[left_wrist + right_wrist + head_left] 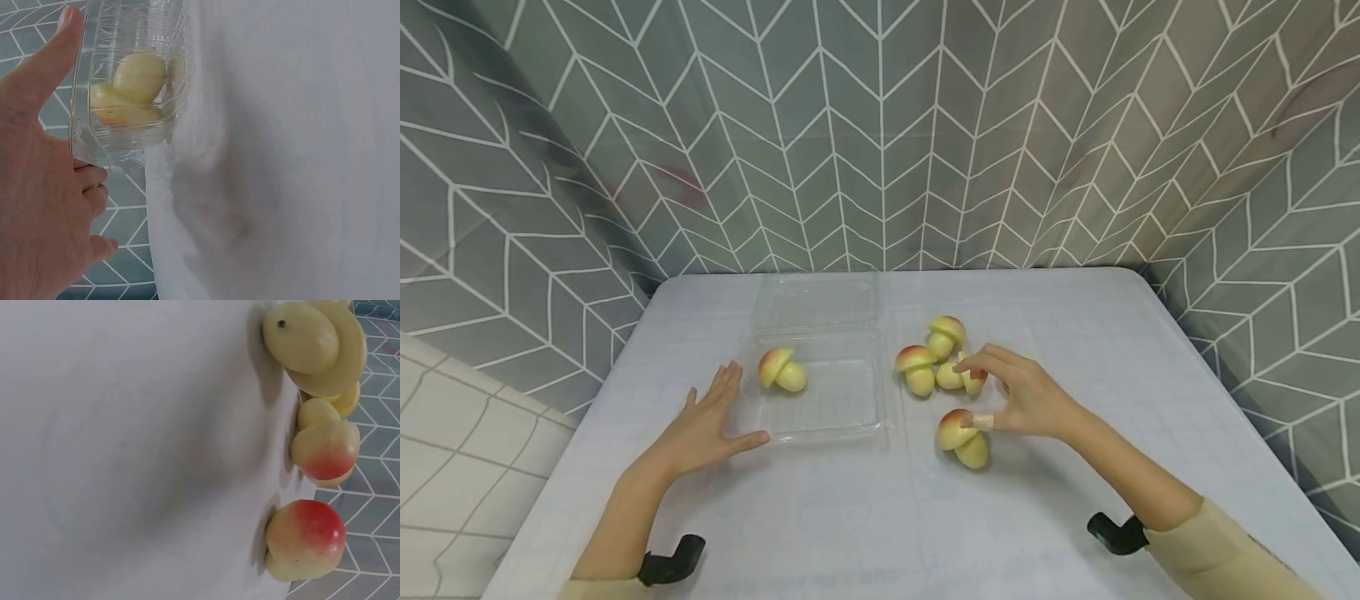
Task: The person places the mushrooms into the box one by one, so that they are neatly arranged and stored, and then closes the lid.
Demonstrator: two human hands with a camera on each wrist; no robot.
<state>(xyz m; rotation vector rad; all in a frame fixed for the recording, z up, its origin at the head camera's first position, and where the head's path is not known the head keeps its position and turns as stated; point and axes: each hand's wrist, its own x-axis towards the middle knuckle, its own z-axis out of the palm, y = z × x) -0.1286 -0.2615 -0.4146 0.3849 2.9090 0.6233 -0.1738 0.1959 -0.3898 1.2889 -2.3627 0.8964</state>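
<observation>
My left hand [703, 429] rests along the left side of a clear plastic clamshell box [820, 429], fingers straight and thumb at its front edge. Inside the box, at the left, lies one toy mushroom [791, 377], pale yellow with a reddish cap. The left wrist view shows this mushroom [140, 78] through the box wall. Over on the right, my right hand [1026, 400] hovers with thumb and fingers apart. Its thumb overlaps the cap of a front mushroom [973, 451]; its fingertips reach a cluster with a reddish-capped mushroom [916, 369]. The right wrist view leaves this hand out.
The box's lid [816, 302] lies folded back behind it. Another mushroom [946, 335] sits at the back of the cluster. A white cloth covers the table [850, 517]. Patterned grey curtains [880, 142] stand behind and at both sides.
</observation>
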